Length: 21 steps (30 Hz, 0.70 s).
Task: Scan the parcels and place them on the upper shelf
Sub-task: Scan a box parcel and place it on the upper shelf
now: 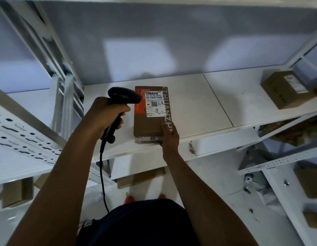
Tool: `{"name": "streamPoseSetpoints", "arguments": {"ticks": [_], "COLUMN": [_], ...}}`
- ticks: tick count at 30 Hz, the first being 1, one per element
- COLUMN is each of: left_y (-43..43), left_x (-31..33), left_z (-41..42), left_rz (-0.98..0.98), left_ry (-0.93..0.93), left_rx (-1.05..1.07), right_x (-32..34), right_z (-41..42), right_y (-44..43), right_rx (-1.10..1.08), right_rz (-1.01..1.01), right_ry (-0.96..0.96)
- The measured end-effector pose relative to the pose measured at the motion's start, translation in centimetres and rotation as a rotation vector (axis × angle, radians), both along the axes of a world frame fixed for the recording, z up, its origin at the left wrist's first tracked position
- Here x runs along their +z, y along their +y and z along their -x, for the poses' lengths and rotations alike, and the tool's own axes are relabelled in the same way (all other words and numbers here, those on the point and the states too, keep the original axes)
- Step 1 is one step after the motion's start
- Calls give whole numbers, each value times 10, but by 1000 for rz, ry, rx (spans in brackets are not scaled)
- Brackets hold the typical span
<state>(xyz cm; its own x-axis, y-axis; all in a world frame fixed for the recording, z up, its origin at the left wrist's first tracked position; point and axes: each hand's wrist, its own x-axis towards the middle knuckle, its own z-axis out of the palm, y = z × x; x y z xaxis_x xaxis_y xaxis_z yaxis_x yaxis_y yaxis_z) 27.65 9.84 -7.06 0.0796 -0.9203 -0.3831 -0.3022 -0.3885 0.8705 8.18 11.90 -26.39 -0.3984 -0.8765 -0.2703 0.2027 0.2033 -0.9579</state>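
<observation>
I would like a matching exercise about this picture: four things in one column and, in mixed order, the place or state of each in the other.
1. scanner
2. labelled parcel
3. second parcel
4. black cable

A. at the far right of the shelf
B. hangs downward
C. gripped by the left hand
D. at the shelf's front edge, held by the right hand

Pairs: 1-C, 2-D, 3-A, 4-B
</observation>
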Motion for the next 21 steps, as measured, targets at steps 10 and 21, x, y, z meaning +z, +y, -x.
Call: {"name": "streamPoseSetpoints", "arguments": {"ticks": [10,21], "left_y": [5,6], "left_x": [0,1], "left_z": [17,21], "left_rz": [-11,-2], "left_ry": [-15,-36], "left_rx": [-35,-40], "right_x": [9,5], "right_z": [1,3], "right_y": [5,6], "right_rx": [9,33], "right_rz": [11,43], "right_ry": [-52,-61]}}
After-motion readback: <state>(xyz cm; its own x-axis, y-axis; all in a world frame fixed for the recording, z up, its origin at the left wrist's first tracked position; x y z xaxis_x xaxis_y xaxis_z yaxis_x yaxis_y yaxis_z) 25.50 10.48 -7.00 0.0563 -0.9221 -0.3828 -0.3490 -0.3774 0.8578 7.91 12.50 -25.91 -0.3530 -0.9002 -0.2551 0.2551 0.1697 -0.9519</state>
